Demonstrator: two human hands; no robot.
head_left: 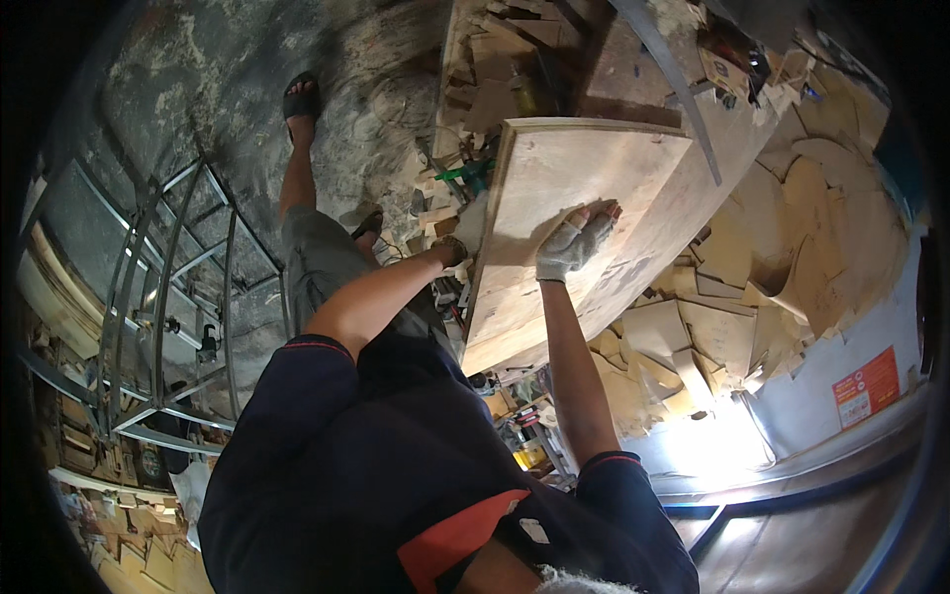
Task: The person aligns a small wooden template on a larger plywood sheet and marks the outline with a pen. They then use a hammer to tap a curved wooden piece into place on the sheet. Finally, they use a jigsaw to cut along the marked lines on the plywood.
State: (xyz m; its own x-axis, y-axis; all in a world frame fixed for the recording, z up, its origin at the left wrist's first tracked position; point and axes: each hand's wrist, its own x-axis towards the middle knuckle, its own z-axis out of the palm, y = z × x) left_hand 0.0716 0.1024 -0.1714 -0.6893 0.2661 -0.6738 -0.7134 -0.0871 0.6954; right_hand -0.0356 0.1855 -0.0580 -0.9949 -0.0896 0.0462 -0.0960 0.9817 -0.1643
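A pale plywood sheet [584, 168] lies in front of me on a wider wooden worktop [693, 208], its layered edge facing left. My right hand [576, 243], in a light knitted glove with bare fingertips, rests on the sheet's upper face with its fingers stretched out. Beside the sheet's left edge is my left hand [452, 251]. It is in shadow and its fingers are hidden, so what it touches does not show. A green tool [469, 176], its kind unclear, sits just beyond the left hand, among wood scraps.
Cut wooden offcuts [712, 327] pile up along the right side. A metal-tube frame [168, 287] stands at the left on the stained concrete floor [218, 109]. A curved grey strip [668, 74] hangs over the worktop's far end. Scraps lie around my feet.
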